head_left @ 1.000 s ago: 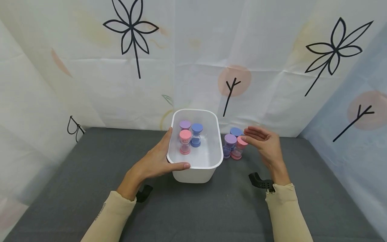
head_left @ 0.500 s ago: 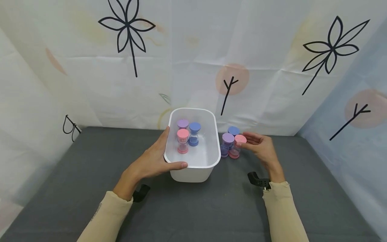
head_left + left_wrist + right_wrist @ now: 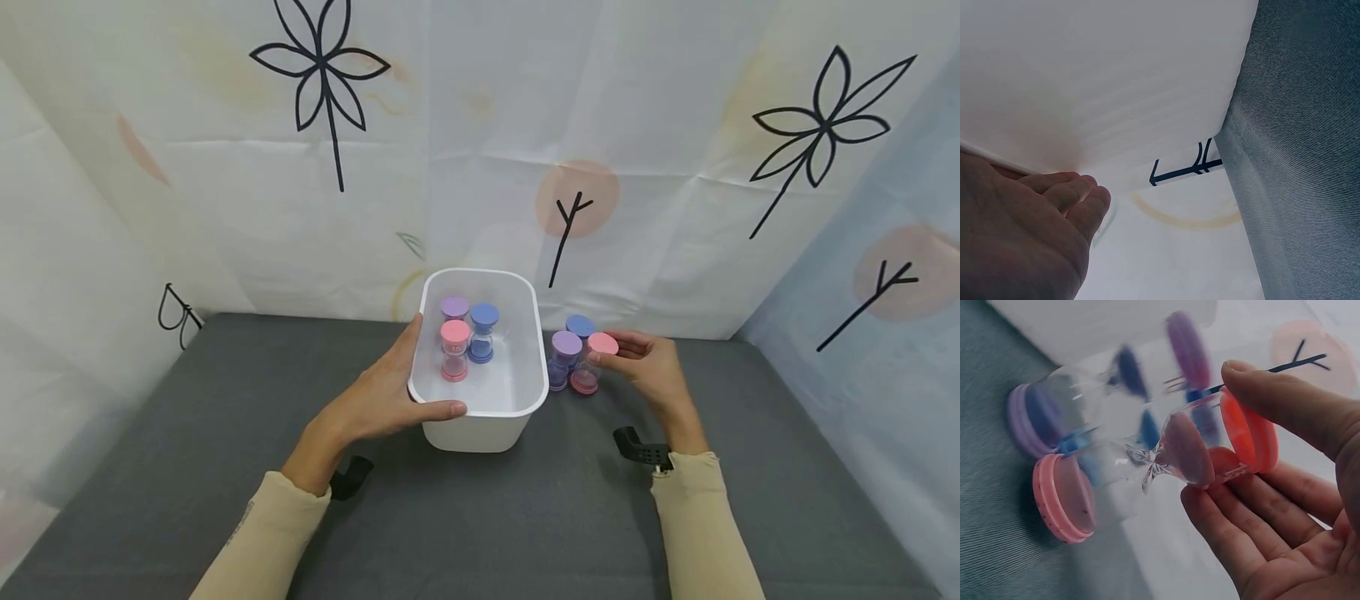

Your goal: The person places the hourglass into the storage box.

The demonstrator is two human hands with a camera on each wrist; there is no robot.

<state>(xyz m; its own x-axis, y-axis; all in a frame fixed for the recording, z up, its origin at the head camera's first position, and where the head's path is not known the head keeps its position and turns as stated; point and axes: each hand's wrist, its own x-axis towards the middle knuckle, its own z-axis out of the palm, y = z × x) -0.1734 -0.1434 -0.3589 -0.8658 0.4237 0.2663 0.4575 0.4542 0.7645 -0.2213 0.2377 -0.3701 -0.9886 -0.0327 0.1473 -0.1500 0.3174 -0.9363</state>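
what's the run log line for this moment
left hand: touching white bin | right hand: pinching pink hourglass | in bin: three hourglasses | beside bin: purple hourglass, blue hourglass

I see a clear, pink-capped hourglass [image 3: 1185,452], roughly upright, at three o'clock from the open-topped white tub [image 3: 477,432].

Head cam forward-down from six o'clock; wrist cams close; head overlaps: white tub [image 3: 476,435] (left), pink hourglass [image 3: 1188,450] (right).

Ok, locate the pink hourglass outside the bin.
Head view: the pink hourglass is right of the white bin, beside the purple hourglass, held by the right hand.
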